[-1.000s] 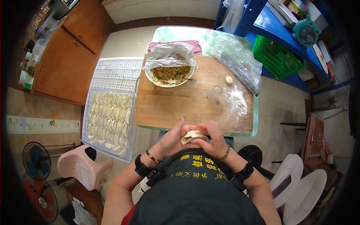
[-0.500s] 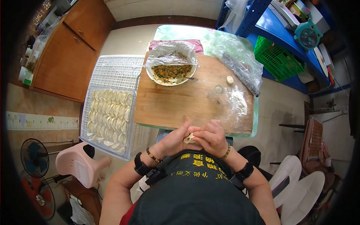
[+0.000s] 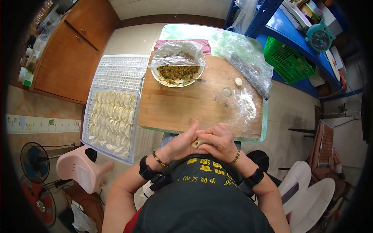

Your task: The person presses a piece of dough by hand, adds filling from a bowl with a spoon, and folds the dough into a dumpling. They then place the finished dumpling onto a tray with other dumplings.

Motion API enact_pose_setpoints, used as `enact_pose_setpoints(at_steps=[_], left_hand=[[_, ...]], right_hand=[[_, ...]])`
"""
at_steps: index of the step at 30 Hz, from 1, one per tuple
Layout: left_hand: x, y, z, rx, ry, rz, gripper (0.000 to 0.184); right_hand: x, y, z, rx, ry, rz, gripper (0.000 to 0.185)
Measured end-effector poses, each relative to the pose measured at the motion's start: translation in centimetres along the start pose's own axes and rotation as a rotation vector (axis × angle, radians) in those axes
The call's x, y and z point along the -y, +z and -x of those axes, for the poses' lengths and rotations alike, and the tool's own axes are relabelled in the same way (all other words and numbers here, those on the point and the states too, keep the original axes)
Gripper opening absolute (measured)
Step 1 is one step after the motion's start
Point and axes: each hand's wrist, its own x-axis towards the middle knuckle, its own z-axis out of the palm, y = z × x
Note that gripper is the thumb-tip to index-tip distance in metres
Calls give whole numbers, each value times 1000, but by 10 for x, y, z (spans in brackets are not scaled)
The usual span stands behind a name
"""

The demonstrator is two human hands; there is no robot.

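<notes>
A half-folded dumpling (image 3: pixel 198 143) with pale dough sits between my two hands, just in front of my apron. My left hand (image 3: pixel 180 144) cups it from the left, thumb up. From the right, my right hand (image 3: pixel 219 140) pinches the dough's edge with its fingers. Part of the dumpling is hidden by the fingers. Beyond my hands lies a wooden board (image 3: pixel 175 110). On it stands a white bowl (image 3: pixel 173 84) of chopped filling, half covered with plastic film, a spoon handle sticking out on its right.
At left, a clear tray (image 3: pixel 135 128) holds rows of folded dumplings on a white rack (image 3: pixel 120 68). The board's right side bears spilled flour (image 3: pixel 247 105), a small glass (image 3: pixel 226 92), a dough piece (image 3: pixel 238 82) and a plastic-wrapped dark roll (image 3: pixel 248 75).
My right fingers have shifted slightly along the dumpling's edge, and the dough looks more drawn out. The view has tilted slightly; the other things stay in place.
</notes>
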Motion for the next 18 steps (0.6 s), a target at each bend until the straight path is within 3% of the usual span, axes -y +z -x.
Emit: enact_pose_setpoints(at_steps=[7,9,13,18], left_hand=[[-3,7,-1,-22,-19,-106,75],[-1,5,-2,-45,-22,-135,76],[5,-1,-7,37,44,43,79],[2,3,-6,68,62,84,82]], right_hand=[[-5,7,3,43,-11,-41,12],[-3,10,5,-52,32,-122,10],[-2,15,8,-107,75,-104,10],[5,7,-2,-98,90,-121,26]])
